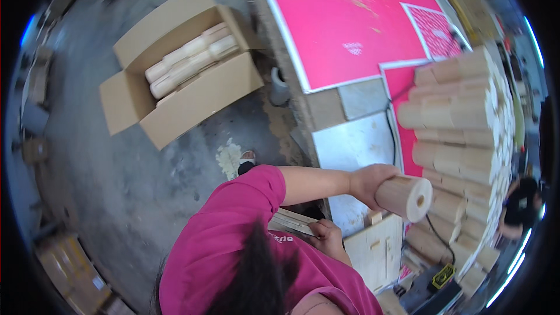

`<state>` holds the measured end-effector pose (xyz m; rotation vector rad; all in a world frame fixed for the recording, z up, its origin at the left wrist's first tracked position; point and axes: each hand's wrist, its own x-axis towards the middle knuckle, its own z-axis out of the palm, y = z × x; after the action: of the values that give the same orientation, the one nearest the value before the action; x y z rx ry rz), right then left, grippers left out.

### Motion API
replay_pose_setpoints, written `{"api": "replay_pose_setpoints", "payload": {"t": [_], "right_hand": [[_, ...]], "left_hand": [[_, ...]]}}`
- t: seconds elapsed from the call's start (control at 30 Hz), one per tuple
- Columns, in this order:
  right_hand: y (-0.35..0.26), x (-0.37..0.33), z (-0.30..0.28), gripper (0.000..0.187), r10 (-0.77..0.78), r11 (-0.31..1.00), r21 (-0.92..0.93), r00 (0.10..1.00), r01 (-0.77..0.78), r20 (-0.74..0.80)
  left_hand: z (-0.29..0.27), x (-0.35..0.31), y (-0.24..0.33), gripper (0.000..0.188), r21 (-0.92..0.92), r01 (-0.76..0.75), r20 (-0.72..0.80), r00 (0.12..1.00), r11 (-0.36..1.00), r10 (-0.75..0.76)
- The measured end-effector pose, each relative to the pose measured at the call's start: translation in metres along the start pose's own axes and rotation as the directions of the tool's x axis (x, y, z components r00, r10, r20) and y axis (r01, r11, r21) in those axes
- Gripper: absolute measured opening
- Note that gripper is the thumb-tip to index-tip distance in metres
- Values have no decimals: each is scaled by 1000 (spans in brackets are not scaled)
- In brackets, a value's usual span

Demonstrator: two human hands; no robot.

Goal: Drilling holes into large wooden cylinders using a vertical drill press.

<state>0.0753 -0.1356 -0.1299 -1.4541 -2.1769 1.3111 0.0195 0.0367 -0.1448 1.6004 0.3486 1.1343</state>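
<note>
My left hand point(373, 184) reaches across to the right, its fingers wrapped round a thick pale wooden cylinder point(398, 197). The cylinder's round end, with a small hole in its middle, faces right. Lower and nearer my body, my right hand point(328, 237) is closed at the end of some light wooden strips point(294, 220), whose other end is hidden by my pink shirt. A flat wooden board point(373, 252) with small pieces on it lies beside my right hand. Just right of the held cylinder rises a tall stack of similar wooden cylinders point(446, 157).
An open cardboard box point(201, 99) on the floor holds several wooden pieces point(192, 61). Pink sheets point(344, 29) cover the table's far part. A dark cable point(441, 236) runs near a black-and-yellow device point(443, 277). Another person point(522, 201) is at the far right.
</note>
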Motion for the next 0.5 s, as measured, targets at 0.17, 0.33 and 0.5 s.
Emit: {"api": "replay_pose_setpoints", "payload": {"t": [0.17, 0.33, 0.5], "right_hand": [[-8, 23, 0, 30, 4, 1000, -18, 999, -3, 51], [-25, 50, 1, 26, -20, 999, -34, 997, 23, 81], [-41, 79, 13, 21, 36, 999, -17, 985, -33, 168]], "left_hand": [[-115, -4, 61, 66, 270, -180, -234, 941, 946, 245], [-291, -65, 123, 76, 651, 171, -394, 909, 739, 136], [-413, -158, 124, 73, 753, 552, -599, 800, 358, 26]]}}
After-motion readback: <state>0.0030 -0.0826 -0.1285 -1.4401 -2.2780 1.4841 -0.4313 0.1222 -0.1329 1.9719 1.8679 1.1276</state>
